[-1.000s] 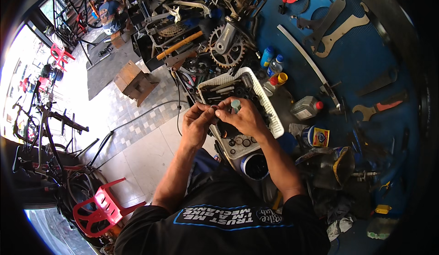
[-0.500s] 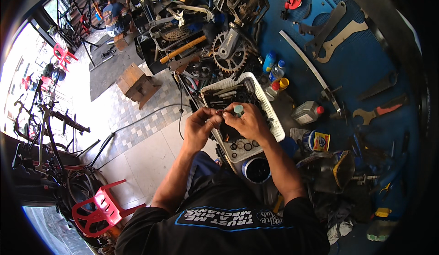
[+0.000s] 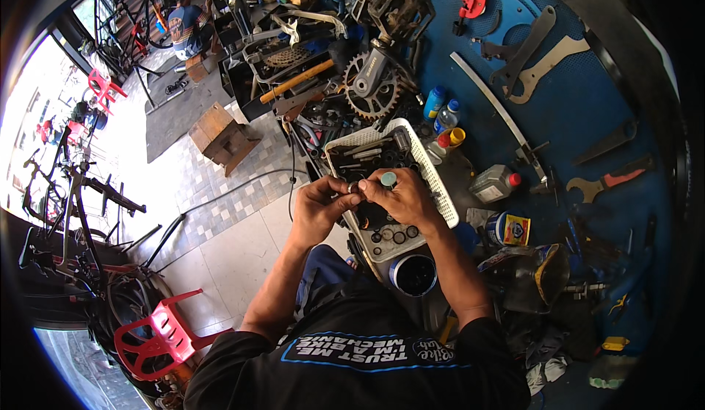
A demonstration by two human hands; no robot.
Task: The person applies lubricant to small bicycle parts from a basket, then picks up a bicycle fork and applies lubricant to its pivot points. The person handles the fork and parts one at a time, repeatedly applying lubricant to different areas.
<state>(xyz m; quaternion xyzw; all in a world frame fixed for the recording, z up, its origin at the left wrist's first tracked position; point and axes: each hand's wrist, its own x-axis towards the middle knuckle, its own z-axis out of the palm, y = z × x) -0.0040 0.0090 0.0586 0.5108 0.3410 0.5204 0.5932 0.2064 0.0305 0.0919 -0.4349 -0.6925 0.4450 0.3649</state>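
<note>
My left hand (image 3: 316, 208) and my right hand (image 3: 405, 203) meet over a white plastic basket (image 3: 443, 203). Pinched between their fingertips is a small ring-shaped part (image 3: 353, 187), mostly covered by fingers. The right hand also grips a tool with a round, pale green handle end (image 3: 388, 179); the rest of it is hidden. Under the hands, the basket holds dark metal parts and tools (image 3: 360, 162). At its near end lie several small rings (image 3: 399, 237) that look like bearings or seals.
Right of the basket stand bottles, a grey container with a red cap (image 3: 494, 184) and an open tub (image 3: 412, 274). A crankset (image 3: 371, 85) lies beyond. Wrenches (image 3: 551, 68) rest on the blue surface. Left are a wooden stool (image 3: 222, 137) and a red chair (image 3: 165, 336). Another person (image 3: 187, 28) sits far off.
Both hands stay together over the basket. The fingertips have shifted slightly around the ring, and the tool's green end has tilted and moved a little to the right.
</note>
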